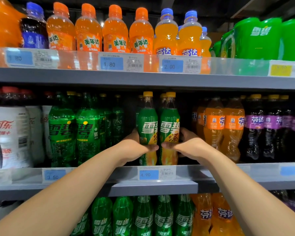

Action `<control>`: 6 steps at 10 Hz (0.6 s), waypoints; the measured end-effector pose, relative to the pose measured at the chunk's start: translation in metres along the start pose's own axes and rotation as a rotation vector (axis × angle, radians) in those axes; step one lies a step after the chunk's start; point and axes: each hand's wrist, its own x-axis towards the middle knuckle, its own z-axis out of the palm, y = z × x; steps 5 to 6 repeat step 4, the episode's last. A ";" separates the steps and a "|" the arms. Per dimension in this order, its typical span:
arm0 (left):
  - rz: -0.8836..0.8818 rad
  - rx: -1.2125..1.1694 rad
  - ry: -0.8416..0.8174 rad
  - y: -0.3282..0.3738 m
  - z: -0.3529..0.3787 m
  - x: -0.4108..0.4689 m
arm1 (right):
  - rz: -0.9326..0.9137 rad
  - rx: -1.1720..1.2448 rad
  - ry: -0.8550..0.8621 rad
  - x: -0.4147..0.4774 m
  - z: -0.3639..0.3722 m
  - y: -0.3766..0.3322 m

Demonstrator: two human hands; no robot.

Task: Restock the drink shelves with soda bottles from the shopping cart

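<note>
Two green-and-yellow soda bottles with yellow caps stand side by side at the front of the middle shelf (pixel 211 169). My left hand (pixel 134 147) grips the left bottle (pixel 147 123) round its lower body. My right hand (pixel 187 145) grips the right bottle (pixel 169 123) the same way. More yellow-capped bottles show behind them. The shopping cart is out of view.
Green soda bottles (pixel 75 126) stand left of a dark gap beside my left hand, orange bottles (pixel 223 126) to the right. The top shelf (pixel 143 79) carries orange drinks close overhead. A price tag (pixel 156 172) hangs on the shelf edge below my hands. A lower shelf holds green and orange bottles.
</note>
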 end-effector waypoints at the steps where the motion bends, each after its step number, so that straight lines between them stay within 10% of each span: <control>1: 0.012 -0.007 0.003 -0.001 0.000 0.000 | -0.003 0.008 0.009 0.000 0.000 0.001; 6: 0.083 0.182 0.162 -0.004 -0.020 -0.025 | -0.119 -0.147 0.190 -0.032 -0.005 -0.003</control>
